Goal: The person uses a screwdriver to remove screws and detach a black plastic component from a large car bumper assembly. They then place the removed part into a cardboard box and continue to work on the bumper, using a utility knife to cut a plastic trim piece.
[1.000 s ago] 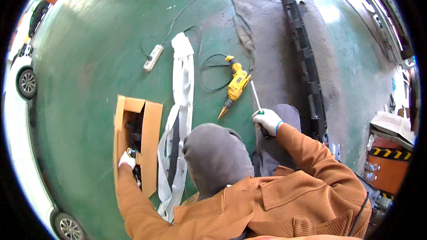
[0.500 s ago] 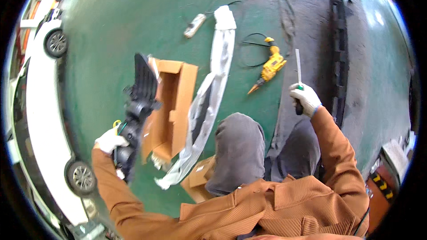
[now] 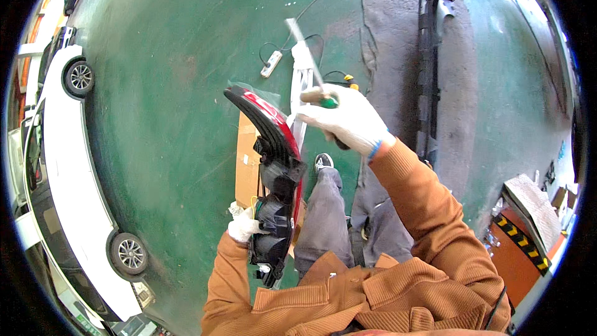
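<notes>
Two gloved hands (image 3: 244, 225) (image 3: 349, 121) hold one tail light (image 3: 279, 180) and one screwdriver (image 3: 308, 56).

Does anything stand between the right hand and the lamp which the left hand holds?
Nothing solid visibly stands between right hand and lamp; only what looks like clear film edges the lamp's upper end. The white strip lies beyond, on the floor.

Lamp (image 3: 281, 177) now out of box (image 3: 245, 177), R hand (image 3: 349, 119) up nr it
</notes>
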Motion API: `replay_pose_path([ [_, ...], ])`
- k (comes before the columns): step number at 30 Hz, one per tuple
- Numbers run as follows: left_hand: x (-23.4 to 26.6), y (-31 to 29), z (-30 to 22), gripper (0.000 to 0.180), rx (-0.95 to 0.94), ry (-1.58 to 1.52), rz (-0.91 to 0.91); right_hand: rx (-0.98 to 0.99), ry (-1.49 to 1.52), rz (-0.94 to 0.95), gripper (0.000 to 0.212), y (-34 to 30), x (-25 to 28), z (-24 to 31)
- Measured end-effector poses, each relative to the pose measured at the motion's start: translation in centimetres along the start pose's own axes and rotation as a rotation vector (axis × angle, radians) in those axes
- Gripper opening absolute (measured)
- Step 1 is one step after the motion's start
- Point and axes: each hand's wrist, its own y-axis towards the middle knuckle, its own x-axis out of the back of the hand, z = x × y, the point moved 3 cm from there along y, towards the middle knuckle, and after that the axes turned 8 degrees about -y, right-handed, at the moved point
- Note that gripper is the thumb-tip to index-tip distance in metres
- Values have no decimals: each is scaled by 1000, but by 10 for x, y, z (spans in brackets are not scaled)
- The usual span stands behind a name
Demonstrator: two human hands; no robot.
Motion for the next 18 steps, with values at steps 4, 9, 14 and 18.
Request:
replay_pose_path([
  [4, -56, -42, -43, 61, 69, 129, -165, -54, -147, 29, 54, -8, 2, 81],
  [9, -57, -84, -78, 60, -54, 206, 38, -97, -11, -187, 29, -21, 21, 88],
  [14, -53, -92, -138, 45, -395, -131, 110, -277, -332, -295, 29, -25, 44, 14],
  [18, -131, -141, -250, 65, -859, -42, -91, -514, -331, -413, 37, -25, 35, -74],
])
